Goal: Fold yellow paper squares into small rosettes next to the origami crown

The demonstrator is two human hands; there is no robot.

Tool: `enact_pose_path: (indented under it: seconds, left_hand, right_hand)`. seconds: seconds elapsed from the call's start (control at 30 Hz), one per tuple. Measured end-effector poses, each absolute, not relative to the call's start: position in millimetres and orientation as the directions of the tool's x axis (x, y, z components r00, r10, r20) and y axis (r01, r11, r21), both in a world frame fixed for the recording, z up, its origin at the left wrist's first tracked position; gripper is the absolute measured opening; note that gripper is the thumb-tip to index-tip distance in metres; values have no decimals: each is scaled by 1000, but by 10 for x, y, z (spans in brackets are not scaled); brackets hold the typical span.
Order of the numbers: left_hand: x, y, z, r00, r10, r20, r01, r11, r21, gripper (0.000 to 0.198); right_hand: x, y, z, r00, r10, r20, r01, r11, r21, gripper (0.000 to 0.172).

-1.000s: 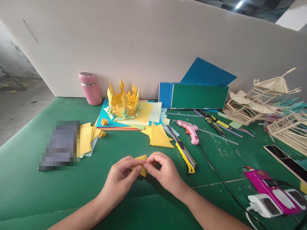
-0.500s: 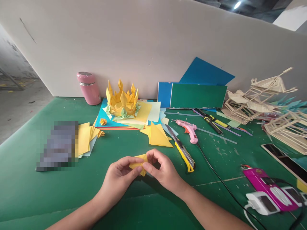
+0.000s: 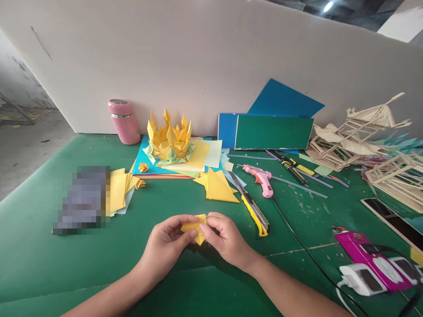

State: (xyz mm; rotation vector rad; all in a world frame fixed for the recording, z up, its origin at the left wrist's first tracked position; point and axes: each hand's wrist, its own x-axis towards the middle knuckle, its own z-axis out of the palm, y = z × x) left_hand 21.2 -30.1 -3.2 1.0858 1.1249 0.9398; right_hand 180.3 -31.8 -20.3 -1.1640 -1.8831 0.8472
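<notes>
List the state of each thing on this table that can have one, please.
folded yellow paper, pinched between left hand and right hand
pink flask, upright, lid on
utility knife, lying flat, blade seems out
glue gun, on its side, cord attached
paper crown, standing, assembled

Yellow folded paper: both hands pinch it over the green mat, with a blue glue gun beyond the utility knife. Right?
No: the head view shows the glue gun is pink, not blue. The left hand and right hand do pinch the yellow folded paper over the green mat.
</notes>
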Motion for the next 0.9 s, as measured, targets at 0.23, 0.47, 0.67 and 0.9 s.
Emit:
enact_pose_path:
  seconds: [0.23, 0.47, 0.67, 0.9]
  left_hand:
    - [195, -287, -28, 204, 957, -206, -32, 217, 976, 33]
    - [191, -284, -30, 192, 959, -209, -29, 218, 975, 32]
    - [206, -300, -61, 295, 947, -129, -117, 169, 979, 22]
    - [179, -316, -93, 314, 940, -135, -66, 164, 984, 18]
  right_hand:
    - [1807, -334, -164, -335, 901, 277, 332, 388, -859, 48]
    - [1796, -343, -164, -319, 915, 248, 397, 366, -842, 37]
    - [1788, -354, -201, -309, 917, 253, 318, 350, -881, 37]
    - [1798, -361, -176, -287, 930, 231, 337, 323, -884, 35]
